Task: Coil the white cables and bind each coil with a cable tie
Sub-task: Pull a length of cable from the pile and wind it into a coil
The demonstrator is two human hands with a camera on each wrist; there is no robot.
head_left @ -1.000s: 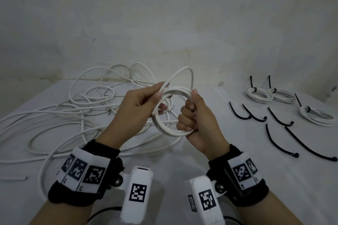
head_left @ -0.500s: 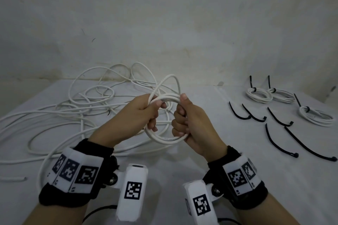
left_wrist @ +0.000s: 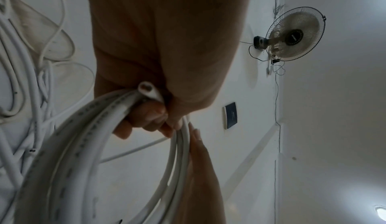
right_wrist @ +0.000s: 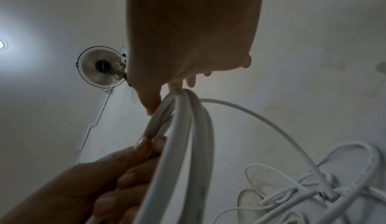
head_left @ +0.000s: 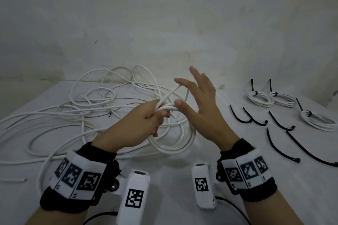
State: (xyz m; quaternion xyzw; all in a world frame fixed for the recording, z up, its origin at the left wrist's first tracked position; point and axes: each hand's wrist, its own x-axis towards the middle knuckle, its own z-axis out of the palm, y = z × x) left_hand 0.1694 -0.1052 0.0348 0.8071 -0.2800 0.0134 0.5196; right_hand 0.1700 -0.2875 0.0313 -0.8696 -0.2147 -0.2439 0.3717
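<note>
I hold a small coil of white cable (head_left: 175, 149) above the table at mid-frame. My left hand (head_left: 158, 115) grips its upper left side, fingers curled round the strands (left_wrist: 83, 145). The cable's cut end (head_left: 169, 94) pokes up and away from that fist. My right hand (head_left: 197, 97) is open with fingers spread upward, and only its thumb (head_left: 178, 103) touches the top of the coil (right_wrist: 188, 145). Several black cable ties (head_left: 278, 124) lie loose on the table to the right.
A tangle of loose white cable (head_left: 73, 111) covers the left half of the white table (head_left: 182, 179). Three tied coils (head_left: 260, 97) (head_left: 285, 99) (head_left: 318, 120) lie at the far right. A wall rises right behind the table.
My right hand has let go of the coil's right side and spread its fingers. The left hand keeps its grip, and the free end now sticks out straight.
</note>
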